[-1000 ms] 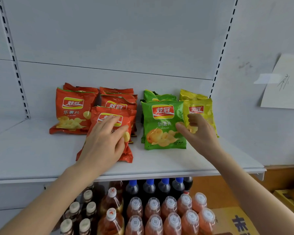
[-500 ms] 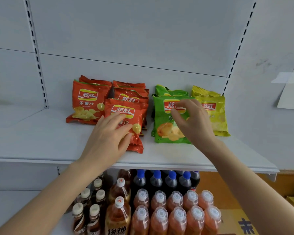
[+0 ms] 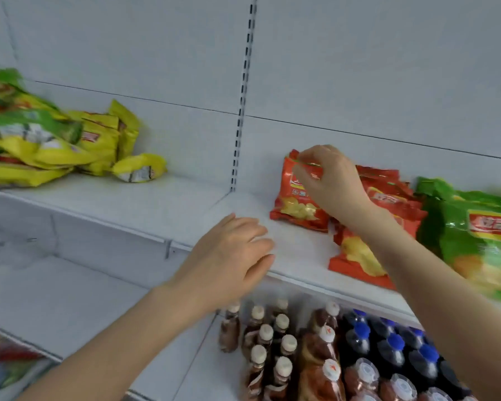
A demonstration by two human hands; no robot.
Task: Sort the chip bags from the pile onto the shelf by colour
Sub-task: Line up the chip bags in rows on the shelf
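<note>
Red chip bags stand on the white shelf (image 3: 295, 250) right of the slotted post. My right hand (image 3: 330, 180) is at the top edge of the leftmost red bag (image 3: 295, 206), its curled fingers pinching it. More red bags (image 3: 388, 195) lean behind my wrist, and one red bag (image 3: 356, 256) lies in front. A green bag (image 3: 480, 235) stands at the right edge. My left hand (image 3: 229, 256) hovers open over the shelf's front edge and holds nothing. The mixed pile (image 3: 55, 146) of yellow and green bags lies on the neighbouring shelf, far left.
A slotted upright (image 3: 243, 96) divides the two shelf bays. Below the shelf stand brown drink bottles (image 3: 272, 337) and dark bottles with blue caps (image 3: 394, 345). Blurred colourful packs (image 3: 3, 369) show at the bottom left corner.
The view has swung left, bringing the pile into sight. My right hand moved from the green bag to the leftmost red bag. My left hand came off the front red bag.
</note>
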